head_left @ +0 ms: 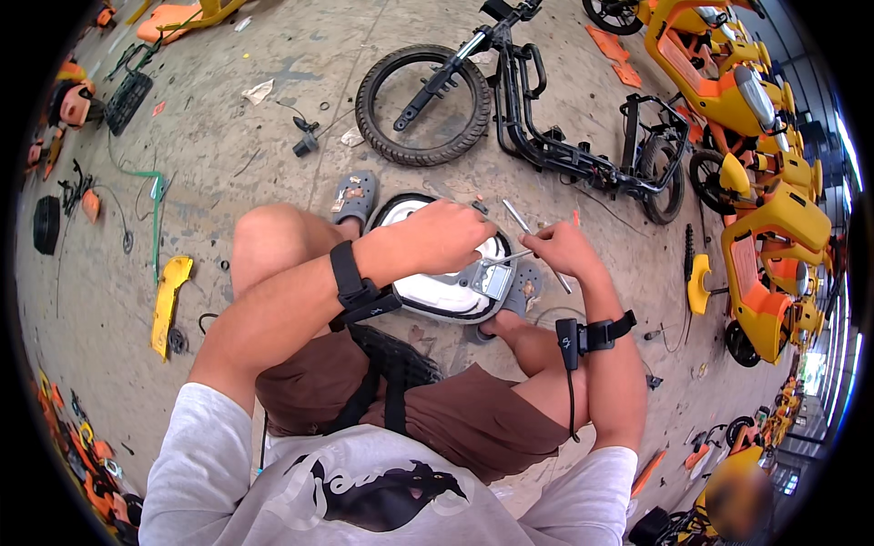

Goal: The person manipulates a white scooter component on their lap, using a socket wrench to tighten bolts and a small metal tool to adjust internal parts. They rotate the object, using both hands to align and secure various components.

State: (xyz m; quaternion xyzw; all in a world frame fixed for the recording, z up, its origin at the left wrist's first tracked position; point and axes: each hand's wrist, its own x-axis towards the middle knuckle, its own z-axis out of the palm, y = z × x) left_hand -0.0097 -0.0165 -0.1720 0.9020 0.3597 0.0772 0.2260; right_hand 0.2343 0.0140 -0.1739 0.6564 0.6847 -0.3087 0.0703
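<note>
Between my feet lies an oval, white-faced part with a black rim (428, 293), which looks like an upturned scooter seat. A small metal bracket (494, 280) is on its right side. My right hand (562, 247) grips a T-handle wrench (515, 217) near where the crossbar meets the shaft. Its thin shaft points left, toward the bracket and my left fingers. My left hand (439, 238) is over the white face, fingers curled closed. What they pinch, if anything, is hidden; a small dark bit shows by the fingertips.
A stripped black scooter frame (555, 150) with its front wheel (423, 105) lies ahead. Yellow-orange scooters (774, 237) line the right side. On the floor at left are a yellow panel (170, 305), a green strap (157, 218) and loose parts. Grey clogs (355, 196) are on my feet.
</note>
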